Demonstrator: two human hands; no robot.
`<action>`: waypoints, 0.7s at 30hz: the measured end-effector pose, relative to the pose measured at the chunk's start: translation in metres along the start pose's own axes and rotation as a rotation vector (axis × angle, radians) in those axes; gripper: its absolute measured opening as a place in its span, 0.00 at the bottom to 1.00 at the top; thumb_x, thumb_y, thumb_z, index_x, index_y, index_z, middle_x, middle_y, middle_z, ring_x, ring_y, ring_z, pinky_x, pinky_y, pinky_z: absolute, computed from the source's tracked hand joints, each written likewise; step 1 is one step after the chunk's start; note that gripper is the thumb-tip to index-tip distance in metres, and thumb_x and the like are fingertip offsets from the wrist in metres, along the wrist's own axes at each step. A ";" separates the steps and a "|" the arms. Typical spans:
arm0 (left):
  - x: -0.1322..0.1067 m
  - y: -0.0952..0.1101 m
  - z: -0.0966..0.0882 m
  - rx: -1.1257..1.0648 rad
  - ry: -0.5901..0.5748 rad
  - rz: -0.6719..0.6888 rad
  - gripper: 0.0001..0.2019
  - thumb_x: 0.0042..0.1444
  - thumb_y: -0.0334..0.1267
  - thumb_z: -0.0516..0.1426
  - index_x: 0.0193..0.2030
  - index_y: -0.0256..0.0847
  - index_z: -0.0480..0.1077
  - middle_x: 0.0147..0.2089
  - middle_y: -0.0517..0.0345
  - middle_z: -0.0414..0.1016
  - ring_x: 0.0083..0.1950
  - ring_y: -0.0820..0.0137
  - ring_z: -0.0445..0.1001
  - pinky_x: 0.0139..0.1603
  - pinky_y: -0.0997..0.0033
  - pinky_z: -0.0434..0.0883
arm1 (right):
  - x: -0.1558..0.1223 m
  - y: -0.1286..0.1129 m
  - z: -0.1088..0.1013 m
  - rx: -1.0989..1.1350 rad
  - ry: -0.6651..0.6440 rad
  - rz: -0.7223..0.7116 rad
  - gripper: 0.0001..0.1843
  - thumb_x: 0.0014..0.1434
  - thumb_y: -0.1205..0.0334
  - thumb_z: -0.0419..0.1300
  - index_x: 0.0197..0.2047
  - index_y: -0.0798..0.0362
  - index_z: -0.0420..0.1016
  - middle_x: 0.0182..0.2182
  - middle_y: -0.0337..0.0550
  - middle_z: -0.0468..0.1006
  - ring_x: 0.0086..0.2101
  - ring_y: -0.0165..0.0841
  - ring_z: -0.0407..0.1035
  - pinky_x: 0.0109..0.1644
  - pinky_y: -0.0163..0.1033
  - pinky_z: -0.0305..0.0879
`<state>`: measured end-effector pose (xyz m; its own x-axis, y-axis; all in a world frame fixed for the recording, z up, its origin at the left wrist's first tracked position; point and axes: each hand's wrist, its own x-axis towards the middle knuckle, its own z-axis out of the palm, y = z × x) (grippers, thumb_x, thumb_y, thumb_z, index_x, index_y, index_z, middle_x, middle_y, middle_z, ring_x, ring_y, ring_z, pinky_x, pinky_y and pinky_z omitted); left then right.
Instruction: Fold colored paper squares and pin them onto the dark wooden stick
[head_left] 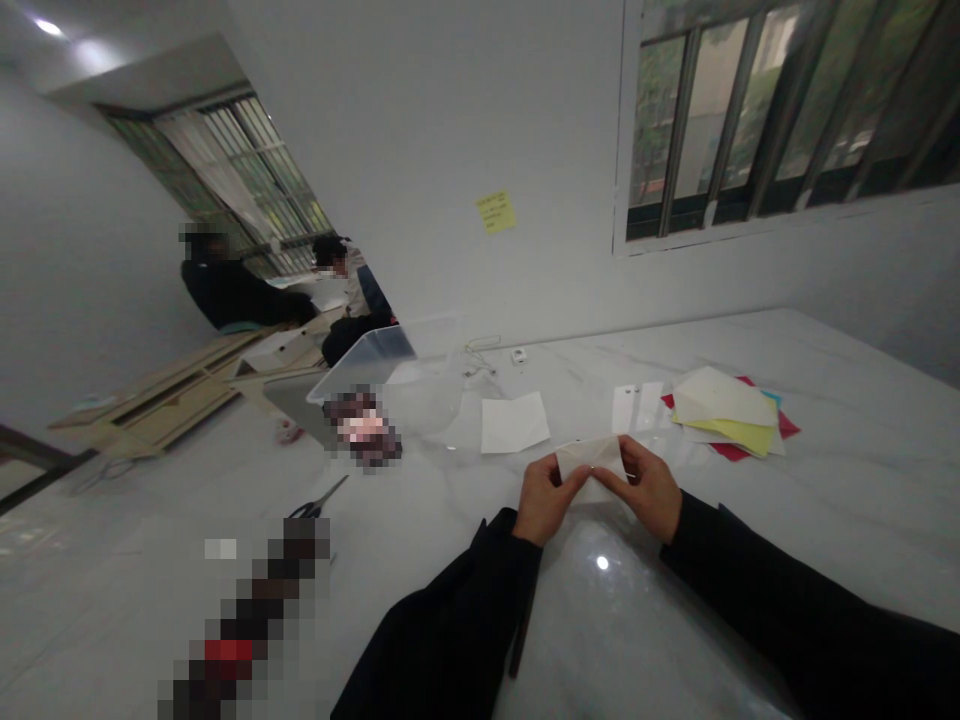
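A small sheet of white paper (592, 455) is held between both hands just above the marble-patterned table. My left hand (546, 497) grips its left side, thumb pressed on the lower middle. On the right side, my right hand (651, 490) pinches it, and the two thumb tips nearly meet. Beyond my left hand lies another white sheet (514, 422), flat with a slightly uneven outline. A stack of coloured papers (724, 410), with white, yellow, red and blue showing, rests past my right hand.
A clear plastic bin (420, 390) stands back left. Scissors (321, 500) lie left, near a blurred-out dark object (255, 610). A yellow note (496, 212) is stuck to the wall. Two people sit farther off at the left, by a window (225, 170).
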<state>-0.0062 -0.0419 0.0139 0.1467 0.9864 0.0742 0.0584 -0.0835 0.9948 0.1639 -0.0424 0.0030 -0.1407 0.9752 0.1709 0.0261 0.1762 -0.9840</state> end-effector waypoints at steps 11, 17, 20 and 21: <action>0.000 0.008 -0.005 0.090 -0.075 0.057 0.19 0.54 0.46 0.62 0.48 0.35 0.75 0.43 0.49 0.80 0.43 0.63 0.78 0.42 0.67 0.73 | 0.013 0.010 -0.017 0.110 -0.178 0.140 0.24 0.50 0.50 0.69 0.46 0.56 0.78 0.40 0.47 0.83 0.40 0.43 0.78 0.47 0.47 0.73; 0.007 0.014 -0.023 0.551 0.113 0.099 0.14 0.57 0.49 0.57 0.43 0.42 0.75 0.39 0.57 0.78 0.37 0.69 0.74 0.39 0.70 0.70 | 0.025 0.011 -0.045 0.129 -0.186 0.183 0.22 0.47 0.52 0.70 0.44 0.55 0.79 0.39 0.46 0.84 0.38 0.41 0.78 0.45 0.45 0.73; 0.006 0.010 -0.028 0.839 0.111 0.120 0.17 0.53 0.47 0.61 0.47 0.44 0.74 0.39 0.58 0.76 0.38 0.67 0.72 0.44 0.67 0.69 | 0.030 0.016 -0.058 0.091 -0.291 0.174 0.20 0.46 0.53 0.71 0.40 0.55 0.81 0.38 0.46 0.84 0.38 0.40 0.78 0.46 0.44 0.73; 0.006 0.007 -0.028 0.907 0.088 0.125 0.19 0.51 0.46 0.62 0.49 0.45 0.73 0.40 0.57 0.75 0.41 0.66 0.72 0.46 0.65 0.68 | 0.031 0.017 -0.060 0.083 -0.309 0.170 0.19 0.46 0.53 0.71 0.40 0.55 0.81 0.38 0.45 0.84 0.38 0.39 0.78 0.47 0.44 0.72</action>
<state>-0.0325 -0.0326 0.0236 0.1308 0.9669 0.2190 0.8049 -0.2325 0.5460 0.2195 -0.0015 -0.0056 -0.4343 0.9008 -0.0063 -0.0038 -0.0088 -1.0000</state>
